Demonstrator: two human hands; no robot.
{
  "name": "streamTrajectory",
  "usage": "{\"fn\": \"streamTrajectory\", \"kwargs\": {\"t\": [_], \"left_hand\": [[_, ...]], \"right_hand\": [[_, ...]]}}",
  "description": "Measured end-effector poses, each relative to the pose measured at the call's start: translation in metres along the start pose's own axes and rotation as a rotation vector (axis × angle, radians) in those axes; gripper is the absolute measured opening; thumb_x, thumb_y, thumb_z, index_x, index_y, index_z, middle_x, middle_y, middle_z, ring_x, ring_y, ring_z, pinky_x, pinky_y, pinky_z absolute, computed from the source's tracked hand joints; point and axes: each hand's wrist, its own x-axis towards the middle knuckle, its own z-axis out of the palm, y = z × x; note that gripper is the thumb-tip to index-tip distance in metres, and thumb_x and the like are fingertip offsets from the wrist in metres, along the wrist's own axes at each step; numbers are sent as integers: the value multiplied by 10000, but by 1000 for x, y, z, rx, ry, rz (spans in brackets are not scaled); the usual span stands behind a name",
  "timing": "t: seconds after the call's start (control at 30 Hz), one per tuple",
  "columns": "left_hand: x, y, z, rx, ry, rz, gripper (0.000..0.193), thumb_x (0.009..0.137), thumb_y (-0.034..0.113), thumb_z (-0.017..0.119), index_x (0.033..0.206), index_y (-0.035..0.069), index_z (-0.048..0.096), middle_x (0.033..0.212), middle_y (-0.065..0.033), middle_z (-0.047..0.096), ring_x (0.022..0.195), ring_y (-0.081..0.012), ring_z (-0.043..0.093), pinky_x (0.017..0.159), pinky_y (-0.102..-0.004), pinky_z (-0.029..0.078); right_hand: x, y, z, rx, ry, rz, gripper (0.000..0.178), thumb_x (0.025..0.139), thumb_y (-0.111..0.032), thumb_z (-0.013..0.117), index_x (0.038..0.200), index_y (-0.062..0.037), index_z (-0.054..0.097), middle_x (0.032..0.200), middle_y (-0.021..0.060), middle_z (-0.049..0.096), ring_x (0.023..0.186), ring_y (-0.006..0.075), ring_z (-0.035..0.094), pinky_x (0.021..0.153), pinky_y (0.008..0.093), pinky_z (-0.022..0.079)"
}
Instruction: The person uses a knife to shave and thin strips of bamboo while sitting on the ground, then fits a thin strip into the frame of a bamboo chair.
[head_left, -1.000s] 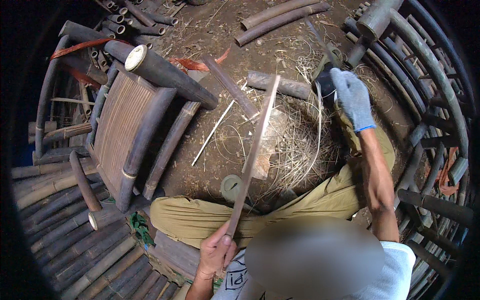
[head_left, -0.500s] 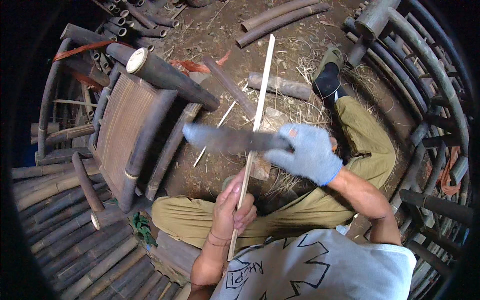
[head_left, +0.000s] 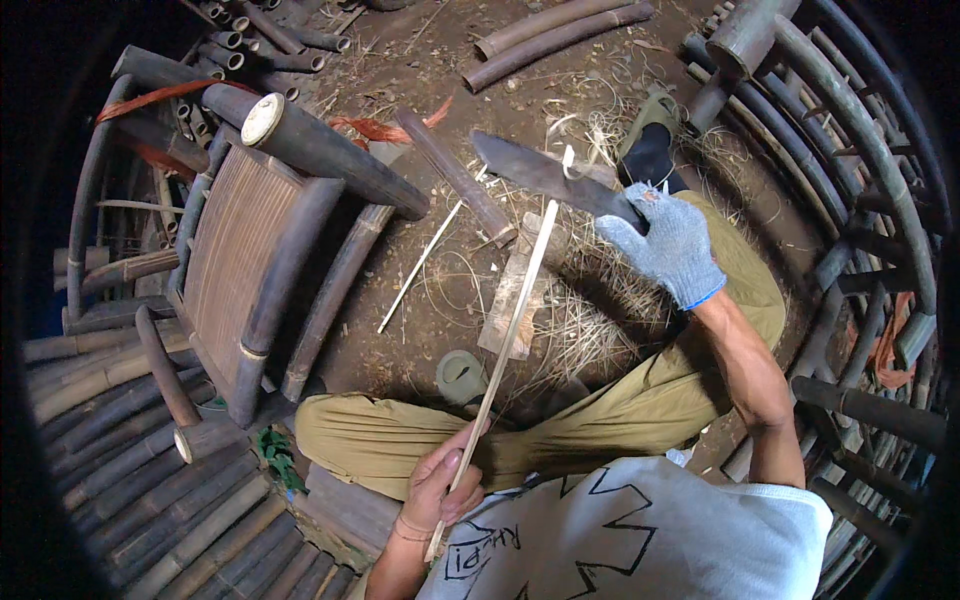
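Note:
My bare left hand [head_left: 446, 487] is closed around the near part of a long, thin bamboo strip [head_left: 518, 310], close to my shirt. The strip slants up and away from me. My right hand [head_left: 668, 245], in a grey-blue knitted glove, grips a broad, dark-bladed knife [head_left: 535, 172]; the fingers hide most of its handle. The blade points left, just beyond the strip's far end. A pale curled sliver [head_left: 568, 162] shows against the blade. Below the strip lies a flat piece of wood [head_left: 512, 318] on the ground.
Shavings [head_left: 595, 325] litter the dirt floor between my legs. A dark bamboo length [head_left: 458, 180] and a thin pale stick [head_left: 425, 262] lie ahead. To my left stands a bamboo chair [head_left: 240, 270]; curved bamboo framework [head_left: 870, 200] rises at right. Two bamboo lengths [head_left: 560, 42] lie farther off.
The knife has moved away from me and to the right, from across the strip to its far end. My left hand has drawn the strip back toward my body.

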Motion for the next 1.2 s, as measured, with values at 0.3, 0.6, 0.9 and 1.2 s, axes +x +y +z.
{"fn": "streamTrajectory", "kwargs": {"t": [0.3,0.6,0.9,1.2], "left_hand": [[-31,0,-27,-10,26,38,533,1070,268,462,1530,29,340,555,35,371,408,-46,308,397,-214,296],[89,23,25,594,225,329,408,1070,272,476,1326,-38,540,684,-51,562,431,-89,453,420,-232,374],[85,16,42,762,224,358,438,1078,229,464,1456,8,477,549,12,459,399,-57,374,383,-221,316],[32,2,25,701,189,198,432,1078,169,446,1489,35,451,586,15,467,452,-44,402,427,-213,353]], "right_hand": [[26,63,-22,151,33,408,405,937,-461,623,968,-66,704,888,212,684,831,387,675,748,444,528],[-31,-81,-5,285,-229,-148,446,799,-539,739,768,-103,649,694,133,644,674,364,667,610,470,524],[-30,-72,8,230,-184,-89,481,791,-572,741,741,-105,640,667,133,637,648,364,666,593,469,519],[-6,-22,8,115,-7,49,448,873,-533,688,932,-88,681,810,157,698,754,385,683,659,458,539]]}}
